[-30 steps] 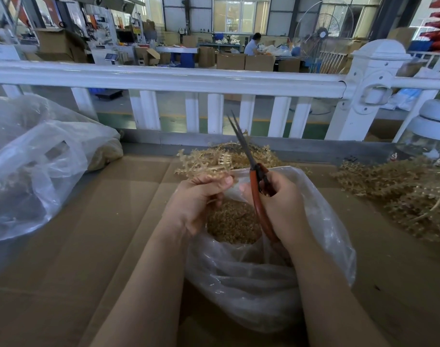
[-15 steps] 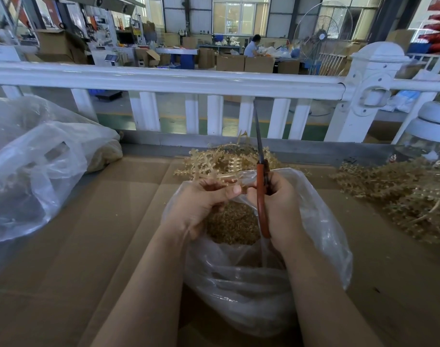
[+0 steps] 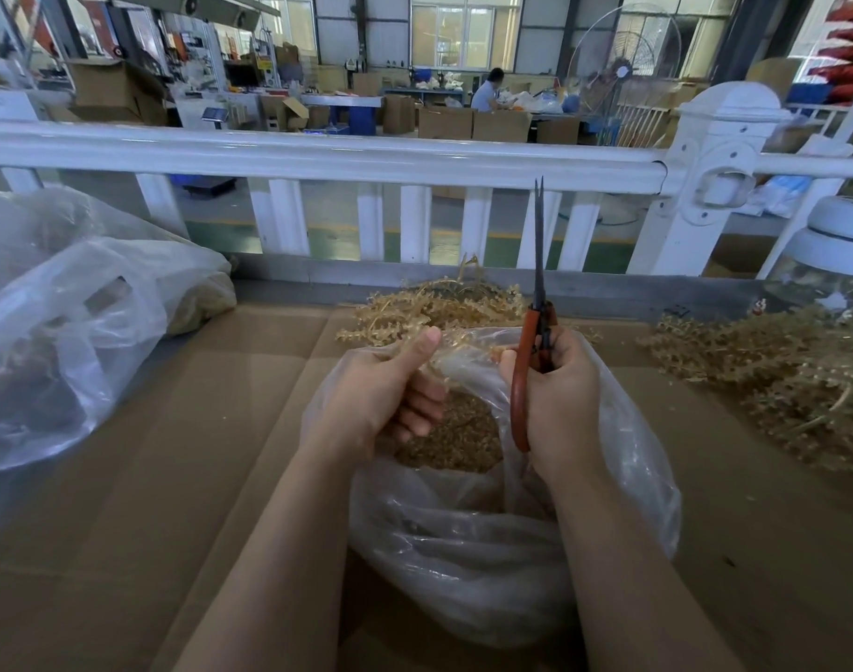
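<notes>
Head camera view: the scissors (image 3: 532, 322) stood almost straight up and down, long axis near vertical. The points aimed up at the white railing (image 3: 318, 155) and the orange handles pointed down toward the person. The blades were nearly together, with just a sliver of gap at the tips.

The right hand (image 3: 560, 395) had its grip clamped round the handles. All of the blade stuck out above the fist, and one handle loop curved down along the near side of the palm.

The whole thing hung over the open mouth of the clear plastic bag (image 3: 487, 550), right above the golden-brown trimmings (image 3: 458, 438) inside.

The left hand (image 3: 376, 395) had its fingers curled and thumb up, gripping the bag's rim on the other side. I couldn't tell if a sprig was pinched in there too.

A pile of gold sprigs (image 3: 429, 308) sat on the counter (image 3: 172, 477) just behind the bag.
</notes>
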Tool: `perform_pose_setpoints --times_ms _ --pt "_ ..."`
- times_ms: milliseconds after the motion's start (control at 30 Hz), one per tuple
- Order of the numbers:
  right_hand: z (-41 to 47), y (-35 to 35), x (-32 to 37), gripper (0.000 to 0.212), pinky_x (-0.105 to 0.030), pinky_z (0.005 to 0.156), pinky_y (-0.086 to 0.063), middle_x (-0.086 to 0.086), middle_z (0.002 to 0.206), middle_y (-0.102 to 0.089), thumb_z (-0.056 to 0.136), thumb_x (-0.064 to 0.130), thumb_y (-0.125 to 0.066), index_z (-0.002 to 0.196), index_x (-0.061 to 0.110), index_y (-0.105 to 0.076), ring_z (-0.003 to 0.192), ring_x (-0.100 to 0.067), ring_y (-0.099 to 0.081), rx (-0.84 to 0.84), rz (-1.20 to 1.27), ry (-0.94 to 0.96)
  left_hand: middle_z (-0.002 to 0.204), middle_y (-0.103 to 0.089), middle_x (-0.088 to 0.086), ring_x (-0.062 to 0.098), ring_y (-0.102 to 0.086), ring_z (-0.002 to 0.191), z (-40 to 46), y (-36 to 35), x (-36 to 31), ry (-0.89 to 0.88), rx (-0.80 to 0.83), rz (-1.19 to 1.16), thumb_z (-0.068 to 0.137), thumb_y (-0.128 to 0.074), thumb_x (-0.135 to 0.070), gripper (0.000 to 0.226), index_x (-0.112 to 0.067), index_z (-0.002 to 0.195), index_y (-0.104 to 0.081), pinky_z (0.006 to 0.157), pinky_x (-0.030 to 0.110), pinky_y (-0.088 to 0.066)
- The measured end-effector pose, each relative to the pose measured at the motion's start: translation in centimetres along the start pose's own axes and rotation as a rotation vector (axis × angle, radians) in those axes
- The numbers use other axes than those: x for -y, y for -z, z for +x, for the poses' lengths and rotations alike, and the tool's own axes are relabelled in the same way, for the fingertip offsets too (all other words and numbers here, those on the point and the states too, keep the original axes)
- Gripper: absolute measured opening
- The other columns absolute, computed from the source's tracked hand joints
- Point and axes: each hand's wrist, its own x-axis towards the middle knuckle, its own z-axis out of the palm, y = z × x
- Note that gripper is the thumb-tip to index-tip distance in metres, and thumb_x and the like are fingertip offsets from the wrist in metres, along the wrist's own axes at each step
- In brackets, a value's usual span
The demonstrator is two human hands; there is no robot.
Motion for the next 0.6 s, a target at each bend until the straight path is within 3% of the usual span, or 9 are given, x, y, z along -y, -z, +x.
perform_pose_setpoints --times_ms 100,200,333,400,467,600 --pt "0.0 0.0 0.0 0.015 -0.040 0.086 -0.058 -0.010 0.093 -0.069 0.089 0.008 -0.073 0.093 0.018 -0.062 0.090 -0.025 -0.068 -0.028 0.019 -0.012 0.045 -0.058 0.005 0.011 -0.045 0.032 -0.4 -0.5 -0.1 -0.100 -0.117 0.088 0.085 -0.067 -0.056 0.059 -0.007 0.053 -0.061 0.034 0.018 -0.032" --pt "0.0 0.0 0.1 0.015 -0.039 0.089 -0.058 -0.005 0.090 -0.069 0.090 0.008 -0.072 0.095 0.019 -0.063 0.089 -0.021 -0.068 -0.029 0.049 -0.021 0.043 -0.051 -0.009 0.001 -0.042 0.038 -0.4 -0.7 0.1 -0.358 -0.346 0.116 0.086 -0.073 -0.042 0.048 -0.009 0.056 -0.056 0.043 0.014 -0.035" --pt "-0.1 0.0 0.2 0.017 -0.036 0.082 -0.056 -0.004 0.087 -0.067 0.091 0.004 -0.069 0.092 0.019 -0.060 0.086 -0.021 -0.066 -0.035 0.049 0.004 0.093 -0.055 -0.007 0.011 -0.052 0.089 0.4 -1.2 0.5 -0.639 -0.462 0.350 0.079 -0.079 -0.041 0.025 -0.021 0.082 -0.064 0.081 0.032 -0.044" --pt "-0.1 0.0 0.2 0.014 -0.033 0.079 -0.054 -0.003 0.086 -0.066 0.090 0.005 -0.070 0.096 0.014 -0.062 0.083 -0.020 -0.065 -0.025 0.061 0.011 0.113 -0.048 -0.009 0.011 -0.045 0.112 0.9 -1.3 1.1 -0.684 -0.438 0.560 0.076 -0.078 -0.049 0.033 -0.026 0.097 -0.068 0.096 0.033 -0.031" --pt "-0.2 0.1 0.3 0.017 -0.030 0.078 -0.054 -0.007 0.089 -0.068 0.088 0.007 -0.073 0.101 0.008 -0.062 0.084 -0.020 -0.065 -0.005 0.077 0.015 0.122 -0.043 -0.018 0.003 -0.036 0.120 1.0 -1.4 1.4 -0.696 -0.346 0.629 0.077 -0.072 -0.057 0.037 -0.031 0.103 -0.069 0.102 0.033 -0.019" --pt "-0.3 0.2 0.4 0.018 -0.020 0.071 -0.052 -0.008 0.090 -0.068 0.086 0.007 -0.075 0.096 0.014 -0.062 0.082 -0.016 -0.065 0.022 0.074 0.043 0.102 -0.057 -0.030 0.004 -0.050 0.120 1.1 -1.9 1.5 -0.639 -0.232 0.554 0.080 -0.067 -0.058 0.016 -0.042 0.083 -0.066 0.110 0.042 -0.019"
